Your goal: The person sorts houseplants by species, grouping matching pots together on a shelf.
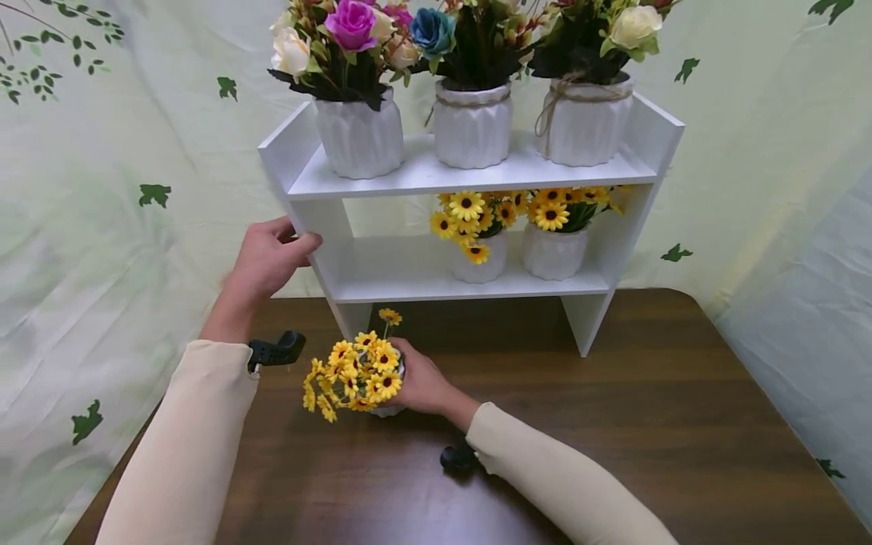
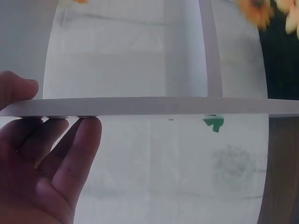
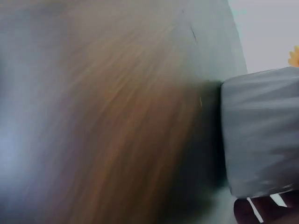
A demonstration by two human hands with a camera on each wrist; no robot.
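My left hand pinches the left side panel of a white two-tier shelf. In the left wrist view the thumb lies on one face of the panel and the fingertips touch the other. Low over the table, in front of the shelf's left leg, my right hand grips a small white pot of yellow artificial daisies. The blooms hide most of the pot in the head view. In the right wrist view the ribbed pot shows with fingertips under its edge.
Three white pots of artificial roses stand on the top shelf. Two pots of yellow daisies occupy the right part of the lower shelf. The shelf stands on a dark wooden table, before a leaf-patterned cloth backdrop.
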